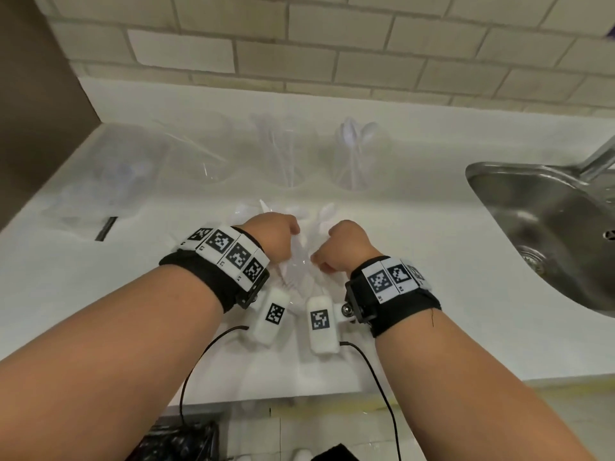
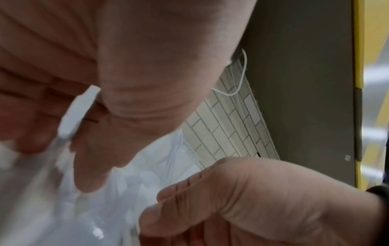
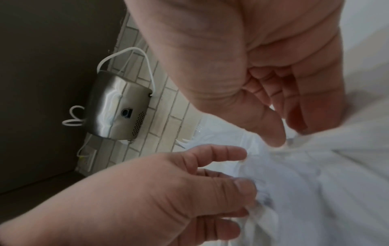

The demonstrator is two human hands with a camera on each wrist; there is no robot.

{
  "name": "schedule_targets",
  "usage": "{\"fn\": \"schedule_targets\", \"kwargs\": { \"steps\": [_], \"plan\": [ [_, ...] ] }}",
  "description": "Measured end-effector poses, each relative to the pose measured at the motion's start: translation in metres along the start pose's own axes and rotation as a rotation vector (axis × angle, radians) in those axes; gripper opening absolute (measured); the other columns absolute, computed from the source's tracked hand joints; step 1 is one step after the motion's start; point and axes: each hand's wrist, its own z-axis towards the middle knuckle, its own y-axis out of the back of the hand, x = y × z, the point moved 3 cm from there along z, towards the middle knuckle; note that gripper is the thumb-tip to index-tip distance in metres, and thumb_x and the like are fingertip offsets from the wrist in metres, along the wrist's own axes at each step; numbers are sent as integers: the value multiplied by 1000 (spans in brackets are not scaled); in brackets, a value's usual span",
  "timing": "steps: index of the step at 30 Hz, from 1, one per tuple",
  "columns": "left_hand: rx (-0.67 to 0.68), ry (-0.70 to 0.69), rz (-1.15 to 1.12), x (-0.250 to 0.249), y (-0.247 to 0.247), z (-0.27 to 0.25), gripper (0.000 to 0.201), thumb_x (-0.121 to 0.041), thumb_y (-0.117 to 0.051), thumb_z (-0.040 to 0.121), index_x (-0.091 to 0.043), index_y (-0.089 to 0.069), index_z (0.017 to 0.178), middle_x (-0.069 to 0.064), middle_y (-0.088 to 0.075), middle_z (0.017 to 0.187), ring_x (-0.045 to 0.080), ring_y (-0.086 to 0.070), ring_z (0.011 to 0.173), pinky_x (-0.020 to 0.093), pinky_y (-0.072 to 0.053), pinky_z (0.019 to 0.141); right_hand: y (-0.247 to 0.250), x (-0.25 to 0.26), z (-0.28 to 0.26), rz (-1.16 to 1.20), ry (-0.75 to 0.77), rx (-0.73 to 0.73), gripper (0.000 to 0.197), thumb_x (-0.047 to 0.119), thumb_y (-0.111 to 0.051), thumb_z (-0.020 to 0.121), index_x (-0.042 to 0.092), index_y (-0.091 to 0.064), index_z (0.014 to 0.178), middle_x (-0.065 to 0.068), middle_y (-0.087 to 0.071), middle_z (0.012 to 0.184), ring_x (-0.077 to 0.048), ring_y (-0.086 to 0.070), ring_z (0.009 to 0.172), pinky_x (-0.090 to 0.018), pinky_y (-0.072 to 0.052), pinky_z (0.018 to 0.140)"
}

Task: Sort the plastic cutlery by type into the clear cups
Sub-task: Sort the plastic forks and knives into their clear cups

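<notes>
Spoons (image 1: 357, 133) — apparently — in right cup (image 1: 356, 158)

Black wristbands (image 1: 213, 281), checkered marker tags (image 1: 229, 249)

Brushed steel sink (image 1: 519, 207), clear plastic cups (image 1: 357, 154)

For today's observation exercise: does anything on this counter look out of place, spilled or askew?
Nothing is spilled or damaged. Loose white cutlery lies heaped under both hands, unsorted. The three clear cups stand upright in a row; the left cup holds little, if anything.
</notes>
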Motion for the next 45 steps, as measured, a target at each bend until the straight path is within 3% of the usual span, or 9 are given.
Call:
{"fn": "schedule_targets", "kwargs": {
  "steps": [5, 9, 15, 21, 25, 30, 37, 41, 45],
  "plan": [
    [-113, 25, -207, 5, 1, 2, 38, -8, -55, 91, -23, -60, 125, 4, -56, 133, 20, -54, 119, 22, -41, 88, -2, 7, 5, 136, -8, 48, 19, 17, -76, 78, 8, -59, 80, -12, -67, 76, -25, -65, 68, -35, -57, 75],
    [-101, 48, -292, 0, 4, 3, 40, -2, -52, 90, -16, -61, 127, 4, -53, 139, 21, -52, 124, 29, -42, 102, -3, 18, 9, 46, 24, 37, 42, 39, -83, 68, 9, -53, 68, -6, -60, 65, -19, -58, 56, -25, -46, 52],
    [31, 4, -502, 5, 3, 6, 40, 8, -47, 88, -10, -65, 119, 10, -66, 121, 26, -62, 112, 40, -48, 100, -12, 35, 18, -281, 111, 49, 37, 29, -81, 72, 10, -49, 74, -6, -59, 90, -22, -59, 84, -29, -48, 70],
    [43, -30, -728, 10, -2, 5, 35, 10, -42, 84, -18, -62, 87, 18, -68, 104, 36, -65, 104, 52, -50, 95, -21, 47, 20, -520, 191, 65, 18, 15, -59, 88, 8, -60, 105, -1, -45, 71, -24, -63, 99, -27, -48, 78],
    [-15, -7, -819, 15, 0, 1, 27, 7, -56, 84, -19, -60, 86, 20, -63, 112, 35, -64, 106, 50, -51, 95, -25, 45, 26, -576, 190, 34, 24, 13, -52, 93, 4, -59, 114, -7, -61, 110, -24, -61, 110, -29, -48, 85],
    [-109, 78, -1008, 28, 4, -2, 36, 8, -31, 90, -20, -53, 92, 4, -48, 111, 22, -67, 97, 38, -55, 88, -32, 43, 28, -661, 202, 20, 20, 10, -48, 92, 4, -58, 109, -11, -56, 116, -26, -61, 105, -31, -48, 79],
    [-231, 150, -1073, 35, 5, -10, 31, 5, -32, 93, -13, -51, 109, 0, -51, 96, 18, -63, 95, 32, -54, 85, -26, 48, 23, -697, 207, 79, 12, 10, -46, 95, 9, -56, 88, -7, -58, 100, -25, -61, 103, -29, -46, 83],
    [-362, 167, -1172, 39, 9, -17, 23, 1, -34, 94, -11, -45, 109, 1, -49, 94, 17, -61, 91, 35, -53, 83, -1, 44, 16, -477, 188, 131, 22, 13, -49, 95, 7, -48, 74, -8, -52, 81, -22, -52, 79, -28, -45, 70],
    [-367, 149, -1422, 42, 11, -23, 8, -14, -45, 98, -11, -52, 97, 6, -50, 99, 23, -60, 91, 39, -50, 81, 34, 41, 9, 388, 186, 27, 14, 4, -63, 79, 5, -62, 93, -14, -64, 89, -31, -64, 84, -38, -50, 70]
  ]
}}
